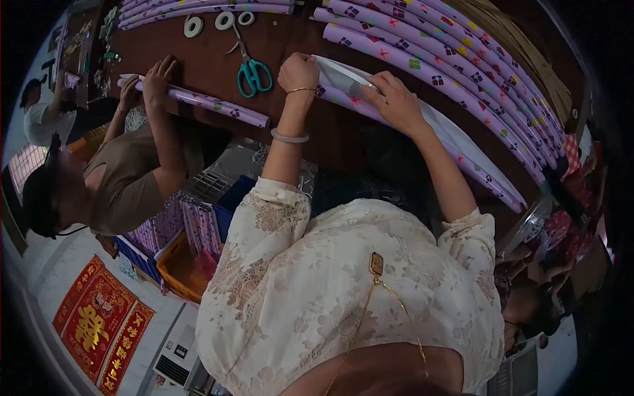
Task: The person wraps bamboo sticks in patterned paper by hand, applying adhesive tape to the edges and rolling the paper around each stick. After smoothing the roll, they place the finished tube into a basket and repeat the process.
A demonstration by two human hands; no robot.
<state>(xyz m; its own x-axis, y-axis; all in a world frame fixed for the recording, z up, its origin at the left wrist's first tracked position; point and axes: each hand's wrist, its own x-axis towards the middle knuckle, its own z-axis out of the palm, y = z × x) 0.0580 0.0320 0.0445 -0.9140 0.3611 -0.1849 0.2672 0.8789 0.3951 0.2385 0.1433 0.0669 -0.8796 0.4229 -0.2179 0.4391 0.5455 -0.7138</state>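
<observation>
A long piece of purple wrapping paper (460, 163) printed with small coloured gift shapes lies along the table's near edge, its white underside partly turned up. My left hand (298, 74), fingers curled, grips its left end. My right hand (395, 102) holds the white upper edge farther right, thumb and fingers closed on it. Teal-handled scissors (253, 78) lie to the left of my left hand, beside white tape rolls (225, 21).
Several purple paper rolls (422, 66) lie along the back and right of the brown table (165, 56). At left, a co-worker's hands (157, 82) hold another purple roll (221, 109). Blue and orange crates (181, 267) with folded purple paper stand below.
</observation>
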